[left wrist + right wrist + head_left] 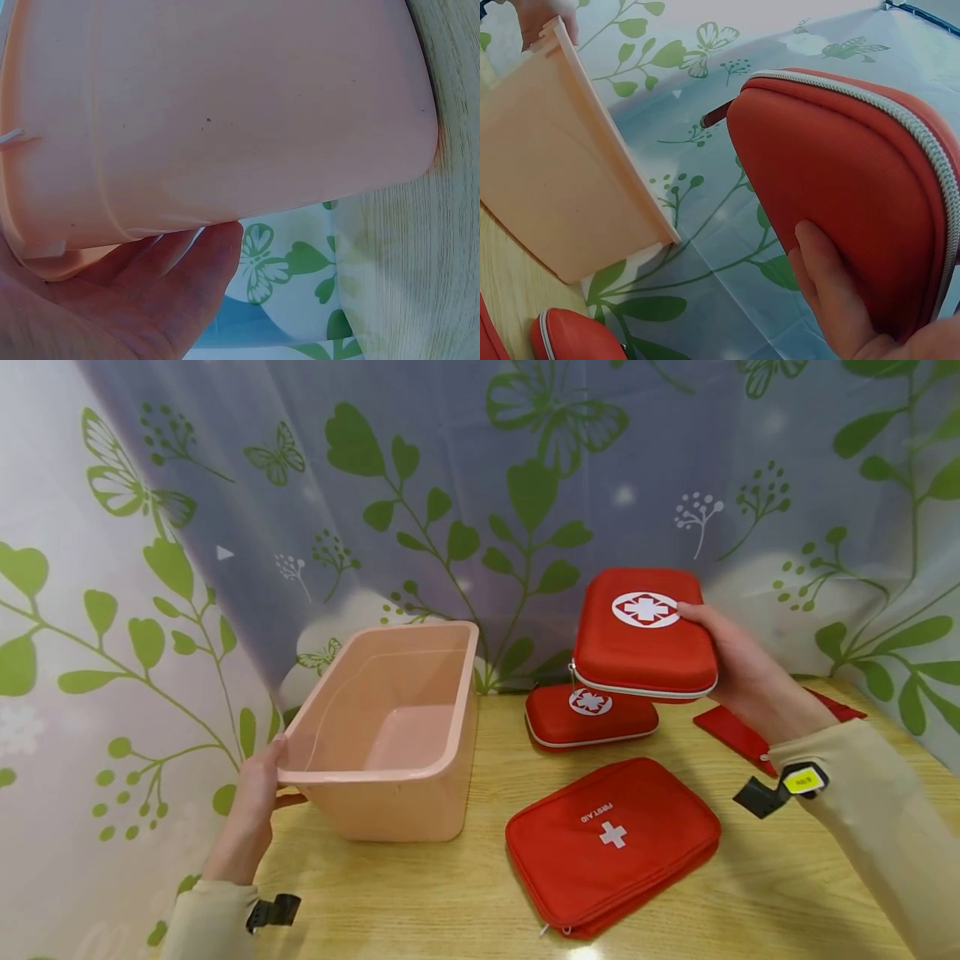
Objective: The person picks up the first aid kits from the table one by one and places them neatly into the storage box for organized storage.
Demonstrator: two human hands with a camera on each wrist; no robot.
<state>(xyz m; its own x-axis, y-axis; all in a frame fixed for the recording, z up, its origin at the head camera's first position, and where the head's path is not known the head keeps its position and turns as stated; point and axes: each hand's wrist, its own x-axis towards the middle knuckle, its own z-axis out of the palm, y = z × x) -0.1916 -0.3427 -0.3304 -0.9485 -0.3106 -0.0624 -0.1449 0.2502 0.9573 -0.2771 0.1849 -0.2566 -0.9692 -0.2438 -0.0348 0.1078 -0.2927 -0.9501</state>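
Observation:
My left hand (253, 810) grips the near left corner of a peach plastic bin (405, 806), thumb at the rim and fingers beneath it. In the left wrist view, the fingers (199, 281) lie against the bin's outer wall. The inside of the bin shows bare plastic. Raised above the table, a hard red first aid case (645, 635) with a white cross and white zipper is held in my right hand (750, 672). The thumb lies on its top; in the right wrist view fingers (829, 292) support its underside.
A smaller red first aid case (600, 718) sits behind, partly below the raised one. Nearer lies a flat red first aid pouch (611, 852) on the wooden table (405, 910). Another flat red item (738, 739) is partly hidden by my right arm. A leaf-patterned curtain (450, 485) hangs behind.

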